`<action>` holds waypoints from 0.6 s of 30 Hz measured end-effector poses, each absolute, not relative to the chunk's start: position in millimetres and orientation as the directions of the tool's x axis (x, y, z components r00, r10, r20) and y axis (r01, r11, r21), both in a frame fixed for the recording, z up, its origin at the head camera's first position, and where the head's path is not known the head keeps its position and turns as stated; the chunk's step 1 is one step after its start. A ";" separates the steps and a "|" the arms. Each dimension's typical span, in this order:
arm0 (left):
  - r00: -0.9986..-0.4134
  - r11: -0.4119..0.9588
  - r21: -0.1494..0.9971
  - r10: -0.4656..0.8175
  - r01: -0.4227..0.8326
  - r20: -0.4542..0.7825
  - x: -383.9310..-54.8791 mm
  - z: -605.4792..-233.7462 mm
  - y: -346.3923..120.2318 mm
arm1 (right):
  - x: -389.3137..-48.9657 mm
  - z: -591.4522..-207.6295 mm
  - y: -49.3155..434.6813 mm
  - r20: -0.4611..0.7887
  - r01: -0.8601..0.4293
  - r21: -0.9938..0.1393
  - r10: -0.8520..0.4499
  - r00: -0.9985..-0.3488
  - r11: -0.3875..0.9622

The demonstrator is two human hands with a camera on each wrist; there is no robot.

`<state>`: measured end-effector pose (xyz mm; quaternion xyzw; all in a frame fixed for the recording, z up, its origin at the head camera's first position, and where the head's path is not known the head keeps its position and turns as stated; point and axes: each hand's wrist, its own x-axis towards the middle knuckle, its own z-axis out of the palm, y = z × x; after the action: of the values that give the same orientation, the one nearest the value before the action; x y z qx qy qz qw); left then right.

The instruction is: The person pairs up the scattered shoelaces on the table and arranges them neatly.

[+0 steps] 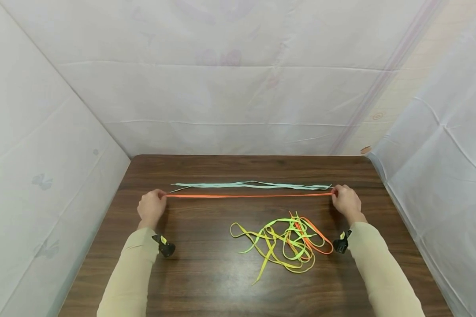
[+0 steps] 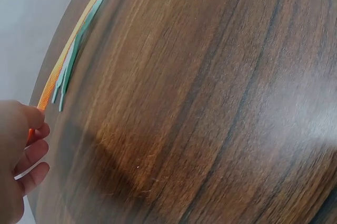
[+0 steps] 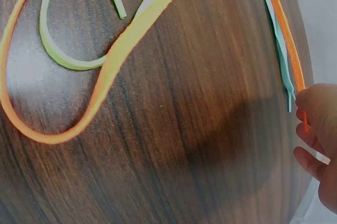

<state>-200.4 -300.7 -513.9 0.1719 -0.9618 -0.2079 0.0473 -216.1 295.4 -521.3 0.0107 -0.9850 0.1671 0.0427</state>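
An orange shoelace runs nearly straight from side to side across the table in the head view. My left hand pinches its left end between thumb and finger, and my right hand pinches the other end. In the right wrist view the lace's orange tip pokes out below the thumb. Just behind the orange lace, the mint-green shoelaces lie lengthwise, roughly parallel to it. Their tips show close to the left fingers in the left wrist view.
A loose tangle of yellow and lime shoelaces, with an orange shoelace among them, lies at the centre right, nearer me than the stretched lace. The brown wood-grain table meets pale sheeting at its back and sides.
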 end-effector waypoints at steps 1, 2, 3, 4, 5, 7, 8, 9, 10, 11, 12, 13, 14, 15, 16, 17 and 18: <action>-0.933 0.851 0.418 -0.360 -0.317 0.024 -200.7 -514.6 -300.1 | -216.1 -521.8 295.3 0.083 -0.025 -0.328 0.002 -0.997 0.944; -0.931 0.848 0.422 -0.365 -0.321 0.025 -200.6 -514.8 -299.1 | -216.0 -522.2 295.1 0.076 -0.015 -0.331 0.011 -0.997 0.944; -0.928 0.844 0.427 -0.371 -0.326 0.025 -200.6 -514.8 -298.0 | -216.2 -522.7 295.0 0.069 -0.006 -0.332 0.018 -0.997 0.943; -0.925 0.839 0.431 -0.379 -0.331 0.026 -200.6 -514.7 -296.9 | -216.3 -523.1 294.9 0.064 0.003 -0.333 0.025 -0.998 0.943; -0.922 0.834 0.436 -0.386 -0.339 0.023 -200.7 -514.4 -295.9 | -216.5 -523.6 294.5 0.056 0.012 -0.335 0.033 -0.998 0.942; -0.917 0.823 0.446 -0.400 -0.352 0.014 -200.3 -513.8 -293.8 | -216.9 -524.9 293.9 0.038 0.031 -0.340 0.047 -0.998 0.940; -0.914 0.817 0.452 -0.406 -0.358 0.008 -199.9 -513.9 -292.7 | -216.9 -525.2 293.3 0.028 0.040 -0.342 0.053 -0.998 0.939; -0.910 0.810 0.457 -0.414 -0.366 0.005 -199.8 -514.2 -292.0 | -216.9 -525.8 293.0 0.020 0.049 -0.342 0.059 -0.998 0.938; -0.907 0.804 0.463 -0.422 -0.373 0.001 -199.7 -514.6 -291.3 | -216.7 -526.3 292.7 0.013 0.057 -0.344 0.066 -0.998 0.937; -0.904 0.798 0.467 -0.427 -0.380 -0.006 -199.5 -515.2 -290.7 | -216.3 -526.4 292.2 0.005 0.065 -0.346 0.071 -0.997 0.936; -0.902 0.794 0.471 -0.431 -0.384 -0.010 -199.4 -515.8 -290.3 | -215.8 -526.5 292.0 -0.001 0.072 -0.348 0.076 -0.997 0.935; -0.901 0.789 0.476 -0.434 -0.388 -0.014 -199.3 -516.4 -289.9 | -215.2 -526.5 291.8 -0.005 0.077 -0.349 0.080 -0.997 0.934; -0.898 0.784 0.481 -0.439 -0.393 -0.017 -199.4 -516.9 -289.5 | -214.6 -526.4 291.6 -0.008 0.082 -0.350 0.084 -0.996 0.933; -0.896 0.780 0.484 -0.443 -0.397 -0.021 -199.6 -517.2 -289.2 | -214.0 -526.3 291.6 -0.008 0.085 -0.350 0.088 -0.996 0.933; -0.894 0.776 0.487 -0.447 -0.400 -0.023 -200.0 -517.3 -288.9 | -213.4 -526.0 291.6 -0.008 0.087 -0.352 0.090 -0.996 0.932; -0.893 0.774 0.489 -0.450 -0.402 -0.023 -200.3 -517.1 -288.4 | -213.0 -525.8 291.7 -0.006 0.089 -0.353 0.092 -0.996 0.931; -0.892 0.772 0.491 -0.451 -0.403 -0.022 -200.9 -516.9 -287.8 | -212.9 -525.6 292.1 -0.003 0.088 -0.353 0.093 -0.996 0.931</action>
<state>-200.9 -287.8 -516.9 0.2270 -0.9401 -0.2495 0.0486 -212.9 292.1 -525.6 -0.0463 -0.9827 0.1792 0.0069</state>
